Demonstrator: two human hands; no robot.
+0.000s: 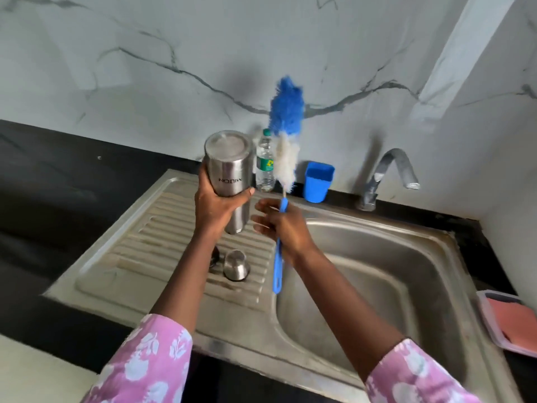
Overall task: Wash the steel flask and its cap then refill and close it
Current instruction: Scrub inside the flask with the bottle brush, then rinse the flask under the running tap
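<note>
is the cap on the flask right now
No, the cap stands apart on the sink's drainboard, below the steel flask that the left hand grips.

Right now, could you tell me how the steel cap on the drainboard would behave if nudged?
The steel cap looks rigid and probably light, being small. Its smooth metal may be slippery. It stands upright on the ribbed drainboard, so a nudge could rock or tip it.

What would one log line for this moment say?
left hand: grips flask, inverted | right hand: holds brush, bristles up | cap: on drainboard
</note>
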